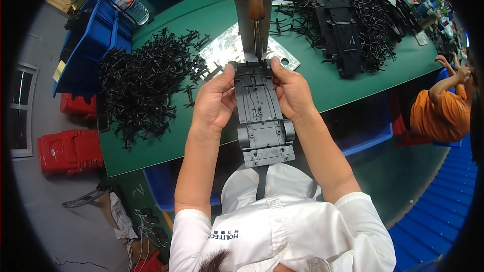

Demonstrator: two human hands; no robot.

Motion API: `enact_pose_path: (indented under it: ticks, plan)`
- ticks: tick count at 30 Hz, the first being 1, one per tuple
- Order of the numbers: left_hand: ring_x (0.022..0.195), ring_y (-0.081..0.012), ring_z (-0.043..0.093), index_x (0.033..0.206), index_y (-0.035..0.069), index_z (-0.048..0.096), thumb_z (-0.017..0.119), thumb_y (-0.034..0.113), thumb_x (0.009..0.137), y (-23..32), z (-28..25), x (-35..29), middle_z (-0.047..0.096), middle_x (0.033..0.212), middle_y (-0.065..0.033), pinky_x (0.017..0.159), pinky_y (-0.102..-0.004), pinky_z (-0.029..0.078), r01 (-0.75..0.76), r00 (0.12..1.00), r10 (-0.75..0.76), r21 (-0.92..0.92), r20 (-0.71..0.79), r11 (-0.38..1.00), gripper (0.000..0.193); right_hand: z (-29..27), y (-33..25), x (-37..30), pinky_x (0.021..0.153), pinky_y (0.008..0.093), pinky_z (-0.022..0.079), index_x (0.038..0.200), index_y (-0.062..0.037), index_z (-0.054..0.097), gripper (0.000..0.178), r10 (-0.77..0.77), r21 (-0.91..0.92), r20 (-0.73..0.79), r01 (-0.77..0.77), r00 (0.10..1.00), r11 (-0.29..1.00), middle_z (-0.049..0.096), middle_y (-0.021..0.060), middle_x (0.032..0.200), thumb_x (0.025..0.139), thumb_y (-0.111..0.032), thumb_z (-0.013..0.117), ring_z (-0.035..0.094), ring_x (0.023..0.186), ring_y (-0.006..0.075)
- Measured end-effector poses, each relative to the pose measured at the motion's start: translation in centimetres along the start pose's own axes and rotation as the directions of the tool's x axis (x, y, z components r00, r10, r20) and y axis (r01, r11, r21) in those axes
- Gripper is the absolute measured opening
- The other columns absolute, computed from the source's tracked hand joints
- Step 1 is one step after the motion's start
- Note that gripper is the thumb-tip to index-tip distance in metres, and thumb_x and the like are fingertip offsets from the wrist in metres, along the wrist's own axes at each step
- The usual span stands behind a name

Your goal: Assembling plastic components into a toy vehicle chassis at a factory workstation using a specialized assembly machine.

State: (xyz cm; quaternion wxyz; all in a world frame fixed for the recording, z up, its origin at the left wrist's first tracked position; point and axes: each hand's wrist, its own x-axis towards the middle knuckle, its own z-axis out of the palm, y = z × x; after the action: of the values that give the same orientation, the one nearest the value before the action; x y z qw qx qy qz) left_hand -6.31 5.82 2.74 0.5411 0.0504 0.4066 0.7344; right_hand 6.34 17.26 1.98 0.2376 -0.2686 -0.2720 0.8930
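Between my two hands is a long black plastic chassis plate [257, 103], its ribbed, holed face turned up toward me. My left hand [214, 100] grips its far left edge, thumb along the top corner. On the opposite edge my right hand [293, 90] has hold of it the same way. The plate's far end lies under the thin metal tip of a driver [258, 35] mounted on a wrapped upright post. Whether the tip touches the plate I cannot tell. A shiny metal plate [224, 45] lies beneath, on the green table [171, 158].
A heap of small black plastic parts [146, 80] covers the table's left side. More black parts and stacked chassis plates [343, 35] lie at right. Blue bins [93, 45], a water bottle [128, 5] and red stools [70, 151] stand left. A person in orange [441, 108] sits at right.
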Motion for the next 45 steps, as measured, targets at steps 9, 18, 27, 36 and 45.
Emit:
enact_pose_path:
  ticks: [9,18,27,36,45]
  plan:
    - [0.079,-0.0121,0.058,0.098,0.001,0.058,0.058,0.024,0.089,-0.5,0.3,0.2,0.063,0.089,-0.0045,0.072,-0.0255,0.048,-0.003,0.997,0.003,0.01,-0.072,1.0,0.026,-1.0,0.5,0.3,0.072,0.0271,0.052,0.097,0.0025,0.059,0.029,-0.012,-0.031,-0.009,0.011,1.0,0.999,0.062,0.0098,0.09,0.092,-0.025,0.053,0.06,0.08,0.0139]
    - [0.082,-0.0122,0.061,0.102,0.001,0.058,0.055,0.021,0.09,-1.6,-0.7,-2.5,0.064,0.094,-0.0056,0.072,-0.0243,0.048,-0.002,1.0,0.002,0.021,0.031,1.0,0.024,-1.4,1.5,-2.3,0.06,0.0236,0.049,0.094,0.0026,0.061,0.033,-0.003,-0.063,0.037,0.006,0.999,0.998,0.063,0.0066,0.083,0.093,-0.029,0.051,0.058,0.07,0.011]
    - [0.08,-0.0092,0.06,0.11,-0.001,0.055,0.053,0.024,0.092,-3.0,-1.2,-5.3,0.064,0.096,-0.0047,0.071,-0.0218,0.047,-0.106,0.984,0.093,0.079,0.152,0.991,0.03,-2.5,2.0,-4.1,0.076,0.0289,0.052,0.103,0.0072,0.057,0.037,-0.033,-0.039,0.25,0.044,0.968,0.998,0.063,0.0137,0.096,0.096,-0.026,0.043,0.063,0.084,0.0175]
    - [0.081,-0.0092,0.06,0.113,-0.002,0.053,0.053,0.023,0.092,-3.5,0.1,-7.3,0.063,0.098,-0.0061,0.069,-0.0216,0.048,-0.152,0.98,0.136,0.104,0.146,0.983,0.033,-2.8,2.0,-5.5,0.065,0.0236,0.052,0.1,0.0049,0.059,0.037,-0.014,-0.078,0.274,0.037,0.962,0.996,0.065,0.0112,0.089,0.095,-0.028,0.044,0.062,0.075,0.0131]
    - [0.081,-0.0089,0.06,0.115,-0.002,0.052,0.053,0.023,0.092,-3.3,0.2,-7.8,0.063,0.098,-0.0054,0.07,-0.0218,0.048,-0.154,0.976,0.136,0.099,0.172,0.983,0.034,-2.5,1.9,-6.0,0.067,0.026,0.053,0.102,0.0054,0.057,0.037,-0.013,-0.059,0.315,0.033,0.949,0.998,0.064,0.0121,0.091,0.095,-0.028,0.044,0.063,0.076,0.0153]
